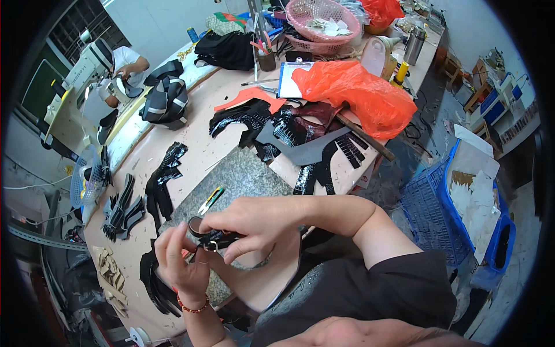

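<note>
My left hand [184, 263], with a beaded bracelet at its wrist, pinches one side of a black strap [218, 237] with a small metal buckle [211, 246]. From the other side my right hand [254, 222] grips the same strap, thumb and fingers close to the buckle. A beige curved piece [254, 283] hangs below the right hand; whether it joins the strap is hidden. Just beyond the hands, thread snips [211, 200] with green and yellow handles lie on a grey stone slab [237, 170].
Black glossy cut pieces [165, 185] lie on the table to the left and far side. An orange plastic bag [358, 95] and pink baskets [324, 23] stand at the back. A blue crate [433, 214] is right of the table. Another person [127, 63] works at a sewing machine [98, 61].
</note>
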